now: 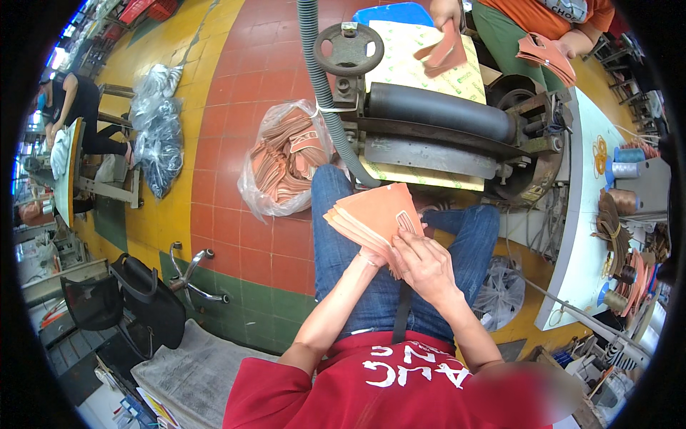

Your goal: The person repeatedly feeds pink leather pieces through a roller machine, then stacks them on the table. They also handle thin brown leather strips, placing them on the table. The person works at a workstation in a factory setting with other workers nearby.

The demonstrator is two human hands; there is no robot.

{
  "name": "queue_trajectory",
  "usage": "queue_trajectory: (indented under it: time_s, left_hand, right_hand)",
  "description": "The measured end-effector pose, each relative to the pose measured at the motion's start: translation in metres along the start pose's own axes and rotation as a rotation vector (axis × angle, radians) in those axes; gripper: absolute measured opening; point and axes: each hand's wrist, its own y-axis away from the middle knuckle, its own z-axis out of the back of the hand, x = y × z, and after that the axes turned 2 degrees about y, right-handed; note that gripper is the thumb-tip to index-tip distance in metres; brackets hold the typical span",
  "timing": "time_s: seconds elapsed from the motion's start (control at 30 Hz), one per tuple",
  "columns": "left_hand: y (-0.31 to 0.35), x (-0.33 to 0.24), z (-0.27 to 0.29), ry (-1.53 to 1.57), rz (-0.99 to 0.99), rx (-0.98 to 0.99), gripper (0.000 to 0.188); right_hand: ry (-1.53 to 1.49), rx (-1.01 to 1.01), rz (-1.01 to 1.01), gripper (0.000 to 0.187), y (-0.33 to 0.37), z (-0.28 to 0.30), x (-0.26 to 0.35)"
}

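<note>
A fanned stack of salmon-orange cut pieces [375,212], of leather or cloth, is held over my lap. My left hand [376,257] grips the stack's lower edge from beneath, its fingers mostly hidden by the pieces. On the right side, my right hand [427,266] has its fingers closed over the stack, just below a pale-edged slot in the top piece. Directly ahead of my knees stands a roller machine with a dark cylinder [441,113] and a metal plate [429,157] below it. A clear plastic bag [251,187] full of similar orange pieces sits on the floor to its left.
A handwheel [349,49] and a grey ribbed hose [309,43] rise at the machine's left. Across it, a co-worker in orange [599,14] holds orange pieces in both hands. A white table [572,214] with thread spools [623,170] is at right; an office chair [136,297] stands left.
</note>
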Motion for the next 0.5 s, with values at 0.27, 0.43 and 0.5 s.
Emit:
queue_trajectory:
  time_s: [0.27,0.43,0.5]
  left_hand:
    - [0.005,0.012,0.032,0.013,-0.112,-0.146,0.065]
    - [0.0,0.008,0.018,0.03,-0.119,-0.033,0.059]
    - [-0.004,0.007,0.002,-0.07,-0.123,-0.139,0.056]
  right_hand:
    - [0.029,0.005,0.006,0.026,-0.003,-0.006,-0.002]
    - [-0.124,-0.078,-0.104,0.016,-0.005,-0.008,-0.006]
    - [-0.339,-0.061,-0.275,0.014,-0.005,-0.006,-0.008]
